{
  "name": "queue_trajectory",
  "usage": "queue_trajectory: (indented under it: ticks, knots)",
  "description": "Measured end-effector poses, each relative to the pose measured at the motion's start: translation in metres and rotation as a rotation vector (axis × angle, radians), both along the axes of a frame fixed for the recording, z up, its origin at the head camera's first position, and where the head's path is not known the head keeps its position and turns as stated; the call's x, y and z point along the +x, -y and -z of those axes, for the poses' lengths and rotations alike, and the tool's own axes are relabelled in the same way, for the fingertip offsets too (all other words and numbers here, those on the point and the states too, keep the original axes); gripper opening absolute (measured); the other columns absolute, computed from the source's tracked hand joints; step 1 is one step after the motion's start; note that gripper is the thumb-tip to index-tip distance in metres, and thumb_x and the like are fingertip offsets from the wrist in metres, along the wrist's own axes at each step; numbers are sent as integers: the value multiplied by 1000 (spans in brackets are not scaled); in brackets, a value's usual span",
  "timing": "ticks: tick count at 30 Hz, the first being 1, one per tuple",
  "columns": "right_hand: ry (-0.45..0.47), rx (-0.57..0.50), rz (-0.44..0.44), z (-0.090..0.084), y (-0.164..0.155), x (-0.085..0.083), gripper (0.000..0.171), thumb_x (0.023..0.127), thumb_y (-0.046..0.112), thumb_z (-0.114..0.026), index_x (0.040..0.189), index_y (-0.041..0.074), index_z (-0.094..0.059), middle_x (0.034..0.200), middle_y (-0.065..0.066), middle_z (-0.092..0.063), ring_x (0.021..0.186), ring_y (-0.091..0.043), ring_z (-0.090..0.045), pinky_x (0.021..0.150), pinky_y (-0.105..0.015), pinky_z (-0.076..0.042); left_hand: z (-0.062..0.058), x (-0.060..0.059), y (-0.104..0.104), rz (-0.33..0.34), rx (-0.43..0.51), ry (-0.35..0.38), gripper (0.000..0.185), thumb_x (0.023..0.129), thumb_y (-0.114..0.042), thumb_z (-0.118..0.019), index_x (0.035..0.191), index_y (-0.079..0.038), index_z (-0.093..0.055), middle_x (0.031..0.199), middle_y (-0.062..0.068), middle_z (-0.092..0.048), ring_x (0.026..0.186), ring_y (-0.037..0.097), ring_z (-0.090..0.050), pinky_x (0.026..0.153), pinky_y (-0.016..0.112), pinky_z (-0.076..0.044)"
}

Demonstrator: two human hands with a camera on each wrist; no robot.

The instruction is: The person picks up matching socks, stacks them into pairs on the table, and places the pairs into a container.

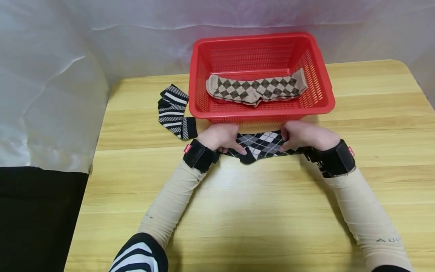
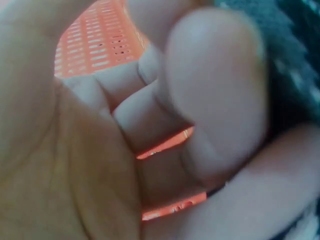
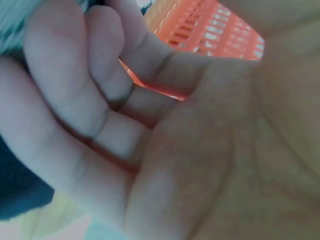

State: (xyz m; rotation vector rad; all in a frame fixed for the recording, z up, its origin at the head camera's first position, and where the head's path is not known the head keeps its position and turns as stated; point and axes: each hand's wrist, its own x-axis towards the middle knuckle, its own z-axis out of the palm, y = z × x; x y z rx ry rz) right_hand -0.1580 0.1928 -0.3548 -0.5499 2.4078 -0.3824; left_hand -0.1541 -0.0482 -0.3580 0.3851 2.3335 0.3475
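A black, grey and white argyle sock (image 1: 266,142) lies across the table in front of the red basket. Near its left part my left hand (image 1: 221,138) pinches it, the thumb stretched over the fabric beside the black heel. My right hand (image 1: 306,135) grips the right part with curled fingers and thumb. Dark fabric (image 2: 295,65) shows blurred against the fingertips in the left wrist view. In the right wrist view, curled fingers (image 3: 60,65) likewise meet the fabric. Both ends of the sock are partly hidden by my hands and wrist straps.
Just behind my hands stands the red basket (image 1: 261,116), with beige and brown argyle socks (image 1: 253,88) lying inside. Black and white striped socks (image 1: 173,109) lie bent at the basket's left side. Light curtains hang behind the wooden table (image 1: 251,211).
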Motion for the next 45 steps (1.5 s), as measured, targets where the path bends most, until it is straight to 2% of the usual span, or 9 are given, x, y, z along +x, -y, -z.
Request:
queue_trajectory:
  ticks: [6, 12, 19, 25, 28, 32, 35, 39, 45]
  knots:
    - [-20, 69, 8, 1, -10, -6, 38, 76, 33, -84, 77, 8, -55, 72, -3, -52, 66, -18, -49, 60, -28, -39, 0, -4, 12, -73, 102, 71, 45, 80, -39, -81, 98, -7, -54, 47, -4, -42, 40, 11, -47, 44, 23, -42]
    - [-3, 128, 51, 2, -12, -10, 45, 76, 42, -83, 81, 7, -55, 68, -4, -51, 61, -18, -50, 57, -28, -40, -2, -10, 26, -54, 118, 102, 48, 85, -35, -77, 116, -9, -50, 51, -3, -46, 42, 11, -49, 45, 22, -42]
    - [14, 142, 75, 3, -13, -9, 47, 75, 44, -83, 81, 7, -55, 63, -2, -49, 57, -16, -48, 55, -27, -38, -3, -10, 30, -33, 103, 102, 27, 90, -30, -71, 83, -12, -53, 49, -3, -47, 41, 9, -48, 44, 21, -39]
    - [12, 173, 68, 4, -12, -9, 48, 75, 47, -82, 81, 8, -55, 63, -2, -48, 58, -16, -47, 56, -26, -37, -18, 5, 16, 11, 3, -57, 25, 91, -31, -70, 83, -11, -56, 53, -4, -45, 42, 9, -48, 47, 22, -40]
    - [-17, 174, 49, 4, -12, -9, 49, 74, 47, -82, 79, 8, -54, 64, -1, -48, 59, -16, -47, 56, -27, -37, -33, 16, 7, 108, -47, -162, 30, 91, -39, -68, 76, -14, -58, 56, -4, -49, 46, 10, -53, 51, 24, -40]
    - [-47, 170, 35, 4, -12, -9, 48, 74, 47, -83, 75, 9, -53, 65, -1, -47, 59, -16, -47, 56, -27, -37, -50, 26, 2, 228, 56, -277, 40, 91, -45, -66, 66, -18, -52, 56, -7, -44, 51, 10, -51, 53, 23, -35]
    - [-51, 172, 36, 4, -12, -9, 48, 74, 47, -83, 74, 9, -53, 66, -1, -47, 60, -16, -48, 57, -27, -37, -61, 28, 6, 243, 169, -362, 43, 93, -45, -64, 61, -19, -49, 56, -7, -40, 53, 9, -44, 53, 23, -30]
    - [-72, 168, 38, 4, -11, -9, 50, 72, 48, -84, 75, 9, -53, 70, -2, -48, 62, -17, -48, 58, -27, -38, -75, 23, 24, 112, 280, -504, 45, 97, -41, -59, 60, -19, -46, 56, -7, -36, 53, 10, -39, 54, 23, -28]
    - [-52, 172, 50, 3, -11, -9, 49, 73, 47, -83, 78, 8, -53, 70, -3, -48, 62, -18, -49, 58, -28, -39, -79, 6, 61, -321, 485, -895, 49, 98, -24, -52, 53, -15, -36, 52, 0, -31, 53, 19, -34, 55, 25, -22]
